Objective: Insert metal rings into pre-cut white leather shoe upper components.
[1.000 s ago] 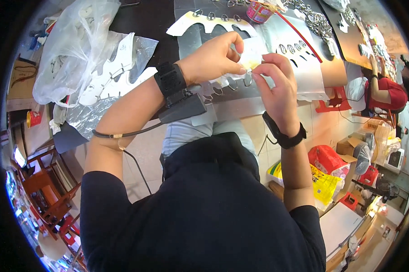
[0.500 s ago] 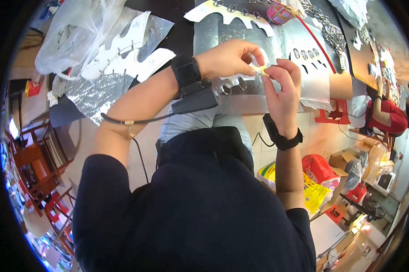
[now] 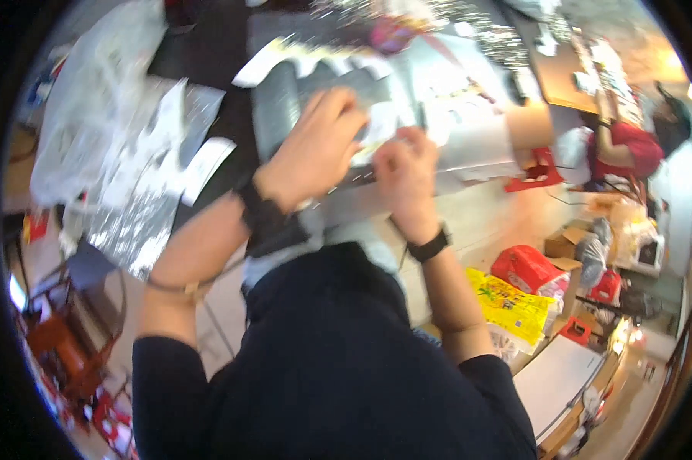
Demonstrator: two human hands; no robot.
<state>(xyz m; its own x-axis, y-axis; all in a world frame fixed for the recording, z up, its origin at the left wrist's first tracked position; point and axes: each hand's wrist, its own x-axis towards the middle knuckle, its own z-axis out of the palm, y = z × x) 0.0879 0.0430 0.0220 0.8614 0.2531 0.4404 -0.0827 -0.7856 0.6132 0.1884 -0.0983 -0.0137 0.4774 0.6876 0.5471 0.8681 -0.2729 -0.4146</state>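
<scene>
Over the near part of the work surface, my left hand [image 3: 319,149] is closed with its fingers curled, blurred by motion. Just right of it, my right hand [image 3: 407,172] is closed too, its fingertips drawn together. A small pale yellow-white piece [image 3: 367,152] shows between the two hands, too smeared to name. Behind them lies a white scalloped card strip [image 3: 262,67], with shiny rings along its far edge in the earlier frame. Clear plastic sheeting [image 3: 468,157] lies beneath and to the right of my hands.
Clear plastic bags [image 3: 93,115] and white cut cards [image 3: 208,165] cover the left side. A heap of metal chain [image 3: 499,46] and a pink tub [image 3: 392,34] stand far right. A person in red [image 3: 626,149] sits beyond. Yellow bags [image 3: 514,307] rest on the floor.
The view has swung, so the table and my hands appear further left and the picture is blurred. My hands stay close together, with my right hand's fingers more curled than before.
</scene>
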